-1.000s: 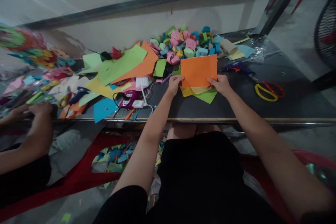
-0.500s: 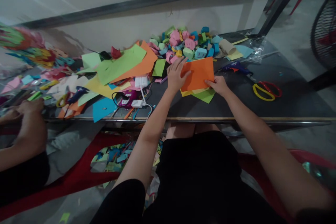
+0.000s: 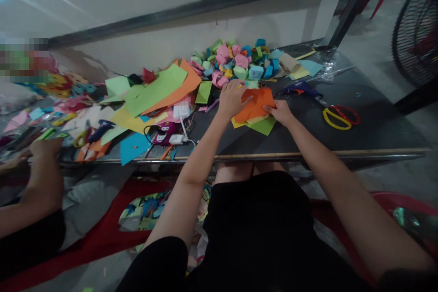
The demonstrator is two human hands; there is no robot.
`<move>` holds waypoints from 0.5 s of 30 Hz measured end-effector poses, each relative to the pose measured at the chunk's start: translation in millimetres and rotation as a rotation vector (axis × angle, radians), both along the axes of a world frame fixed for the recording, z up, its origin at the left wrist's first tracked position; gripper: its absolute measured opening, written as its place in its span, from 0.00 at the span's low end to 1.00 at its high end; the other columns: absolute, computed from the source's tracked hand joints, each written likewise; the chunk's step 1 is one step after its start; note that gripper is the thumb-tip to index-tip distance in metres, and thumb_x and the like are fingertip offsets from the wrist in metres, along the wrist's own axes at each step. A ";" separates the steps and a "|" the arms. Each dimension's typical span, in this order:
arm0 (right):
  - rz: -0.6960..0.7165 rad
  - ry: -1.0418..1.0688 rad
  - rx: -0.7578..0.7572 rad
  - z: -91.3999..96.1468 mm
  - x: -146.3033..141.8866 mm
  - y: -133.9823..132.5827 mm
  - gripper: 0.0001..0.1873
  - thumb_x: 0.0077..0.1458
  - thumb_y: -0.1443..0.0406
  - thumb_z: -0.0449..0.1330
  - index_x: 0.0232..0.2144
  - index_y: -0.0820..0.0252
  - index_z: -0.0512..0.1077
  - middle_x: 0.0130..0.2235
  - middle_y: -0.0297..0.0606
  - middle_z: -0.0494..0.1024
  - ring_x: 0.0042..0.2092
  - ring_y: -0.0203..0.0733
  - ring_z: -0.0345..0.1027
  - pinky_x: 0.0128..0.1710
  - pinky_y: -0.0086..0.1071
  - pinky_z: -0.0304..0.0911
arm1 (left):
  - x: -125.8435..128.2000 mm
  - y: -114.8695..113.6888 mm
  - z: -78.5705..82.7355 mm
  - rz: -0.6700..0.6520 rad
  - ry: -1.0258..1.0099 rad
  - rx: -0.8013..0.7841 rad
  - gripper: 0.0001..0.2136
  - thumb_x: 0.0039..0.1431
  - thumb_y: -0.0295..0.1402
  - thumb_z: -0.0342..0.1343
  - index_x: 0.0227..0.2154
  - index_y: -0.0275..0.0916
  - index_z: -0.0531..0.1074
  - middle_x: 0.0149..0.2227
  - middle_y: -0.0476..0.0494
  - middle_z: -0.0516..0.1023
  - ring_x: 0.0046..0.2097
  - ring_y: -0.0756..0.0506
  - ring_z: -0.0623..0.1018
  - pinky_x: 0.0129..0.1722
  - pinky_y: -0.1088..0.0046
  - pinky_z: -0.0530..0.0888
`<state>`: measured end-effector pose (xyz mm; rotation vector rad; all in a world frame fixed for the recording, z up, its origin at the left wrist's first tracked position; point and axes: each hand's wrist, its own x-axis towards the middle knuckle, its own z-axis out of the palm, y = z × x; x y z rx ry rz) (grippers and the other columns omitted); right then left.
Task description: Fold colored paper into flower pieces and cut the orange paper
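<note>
An orange sheet of paper (image 3: 257, 106) is held between my two hands over the dark table, and its surface looks bent. My left hand (image 3: 232, 98) has its fingers curled over the left side of the sheet, thumb lying on it. At the right edge, my right hand (image 3: 281, 112) pinches the paper between thumb and fingers. Beneath it lie a green sheet (image 3: 267, 127) and a yellow sheet (image 3: 238, 123), both partly covered.
Folded paper pieces (image 3: 241, 60) are heaped at the back. A blue glue gun (image 3: 301, 86) and red-and-yellow-handled scissors (image 3: 340, 117) lie right. Left are large paper sheets (image 3: 159, 89), a purple power strip (image 3: 166, 133) and a co-worker's hand (image 3: 46, 146).
The orange sheet, flat and raised before, now sits lower and bent between my hands. My view has shifted slightly to the right.
</note>
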<state>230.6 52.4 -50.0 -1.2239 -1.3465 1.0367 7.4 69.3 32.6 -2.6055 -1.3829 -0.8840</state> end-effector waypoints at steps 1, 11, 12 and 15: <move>-0.001 0.009 -0.006 -0.1 -0.1 0.1 0.26 0.35 0.47 0.76 0.24 0.63 0.77 0.22 0.33 0.75 0.22 0.34 0.64 0.21 0.28 0.60 | -0.6 1.1 -0.8 -0.003 -0.005 0.001 0.21 0.69 0.48 0.52 0.55 0.41 0.74 0.60 0.33 0.74 0.65 0.35 0.70 0.66 0.55 0.62; 0.062 0.074 -0.023 -0.6 -0.5 -0.6 0.29 0.35 0.43 0.75 0.27 0.62 0.79 0.26 0.37 0.79 0.24 0.36 0.70 0.23 0.29 0.66 | -17.3 23.8 -0.2 -0.039 -0.041 -0.056 0.19 0.73 0.38 0.44 0.56 0.41 0.76 0.58 0.36 0.78 0.61 0.40 0.76 0.63 0.60 0.69; 0.066 0.076 -0.023 -0.4 -0.5 -0.8 0.29 0.35 0.43 0.75 0.27 0.62 0.79 0.26 0.38 0.80 0.25 0.37 0.71 0.23 0.29 0.66 | -19.1 24.3 0.7 -0.046 -0.030 -0.068 0.19 0.73 0.38 0.44 0.55 0.41 0.76 0.58 0.36 0.79 0.61 0.40 0.76 0.63 0.60 0.70; 0.070 0.083 -0.012 0.5 -0.7 -1.5 0.30 0.34 0.43 0.75 0.26 0.61 0.78 0.26 0.37 0.80 0.24 0.37 0.71 0.22 0.28 0.66 | -24.3 27.6 0.0 -0.035 -0.052 -0.105 0.19 0.73 0.38 0.45 0.54 0.40 0.77 0.57 0.36 0.79 0.60 0.40 0.77 0.63 0.60 0.69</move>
